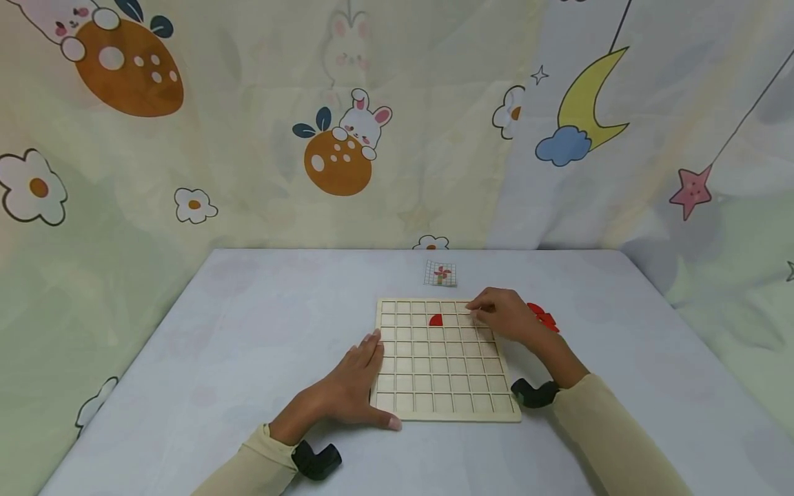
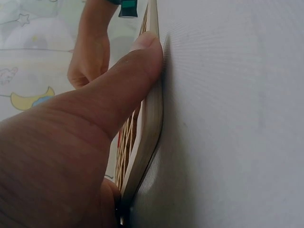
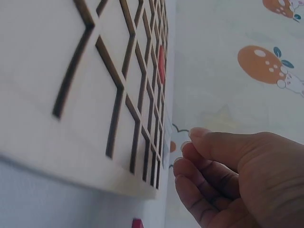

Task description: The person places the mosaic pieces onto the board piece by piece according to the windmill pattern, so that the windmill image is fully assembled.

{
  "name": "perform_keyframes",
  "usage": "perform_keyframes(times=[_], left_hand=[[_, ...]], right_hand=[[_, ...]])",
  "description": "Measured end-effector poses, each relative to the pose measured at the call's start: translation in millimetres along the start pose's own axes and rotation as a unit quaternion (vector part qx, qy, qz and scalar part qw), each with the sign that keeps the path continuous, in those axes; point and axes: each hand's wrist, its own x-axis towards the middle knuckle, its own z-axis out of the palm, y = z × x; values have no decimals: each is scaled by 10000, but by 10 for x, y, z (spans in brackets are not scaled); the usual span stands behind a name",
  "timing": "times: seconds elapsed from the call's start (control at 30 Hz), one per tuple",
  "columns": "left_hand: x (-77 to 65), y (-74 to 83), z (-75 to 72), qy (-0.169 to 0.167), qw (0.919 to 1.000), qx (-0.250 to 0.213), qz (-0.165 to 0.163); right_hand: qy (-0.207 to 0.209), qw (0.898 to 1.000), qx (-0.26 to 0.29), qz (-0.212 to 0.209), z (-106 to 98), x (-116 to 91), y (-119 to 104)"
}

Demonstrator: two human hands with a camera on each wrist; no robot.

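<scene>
A pale wooden grid board [image 1: 443,372] lies on the table, its square cells framed by raised or grooved lines. One red quarter-round piece [image 1: 436,320] sits in a cell of the second row from the back. My left hand [image 1: 352,383] rests along the board's left side with fingers extended, the thumb [image 2: 137,61] at the front edge near the corner. Over the back right corner hovers my right hand [image 1: 504,315], fingers loosely bent. Nothing shows between its thumb and fingertips [image 3: 199,133] in the right wrist view.
Several red pieces [image 1: 543,317] lie right of the board, partly behind the right forearm. A small gridded card [image 1: 440,273] with a pinwheel picture lies beyond the back edge. Behind the white table [image 1: 279,296] hangs a printed cloth [image 1: 248,138].
</scene>
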Motion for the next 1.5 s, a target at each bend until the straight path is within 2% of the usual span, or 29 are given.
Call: perform_keyframes(times=[0.27, 0.47, 0.57, 0.73, 1.07, 1.5], left_hand=[[-25, -83, 97, 37, 9999, -79, -94], [13, -43, 80, -62, 9999, -68, -116], [15, -34, 66, -49, 9999, -42, -103], [-1, -6, 25, -60, 9999, -72, -127], [-6, 6, -1, -18, 10000, -28, -28], [10, 5, 0, -44, 10000, 11, -89]], right_hand=[[-59, 9999, -135, 42, -103, -120, 106], [-51, 9985, -365, 405, -209, -237, 251], [37, 9975, -560, 428, -217, -266, 327], [24, 9974, -497, 516, -205, -289, 400], [-204, 9963, -546, 634, -206, -261, 400], [-197, 9941, -667, 827, -200, -248, 373]])
